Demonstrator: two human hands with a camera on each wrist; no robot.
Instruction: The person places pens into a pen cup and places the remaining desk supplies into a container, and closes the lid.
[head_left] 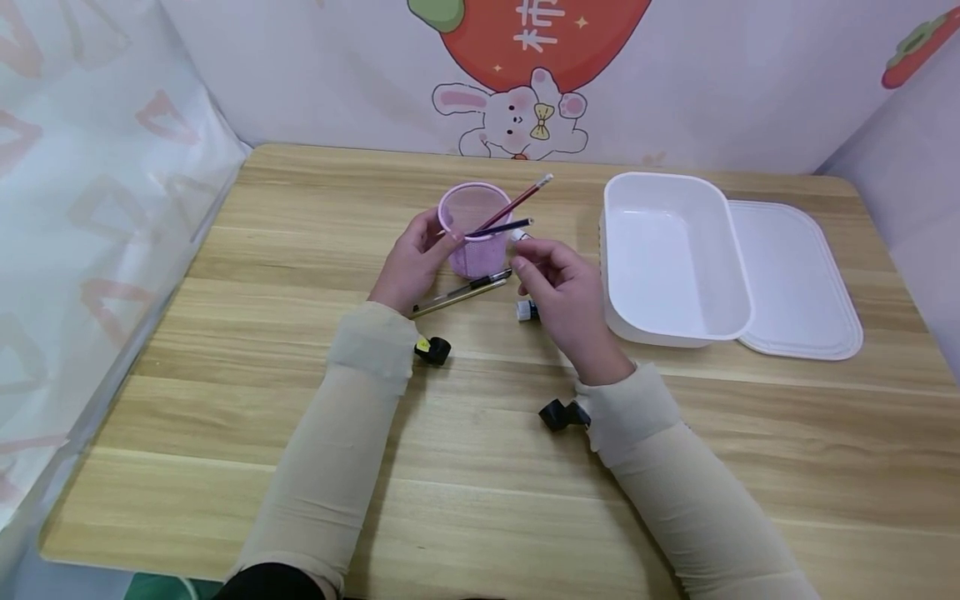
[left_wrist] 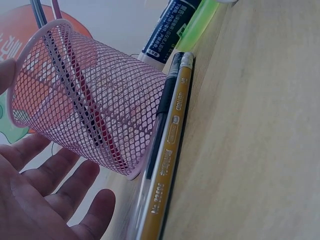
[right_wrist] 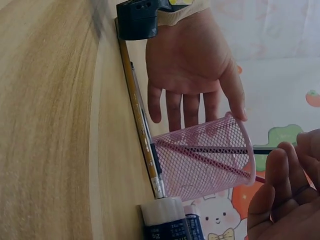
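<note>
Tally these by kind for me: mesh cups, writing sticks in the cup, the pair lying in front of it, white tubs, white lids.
Mesh cup: 1
Sticks in the cup: 2, a red pencil and a dark stick
Lying in front: 2, a black pen and a gold pencil
White tub: 1
White lid: 1
Total: 7
</note>
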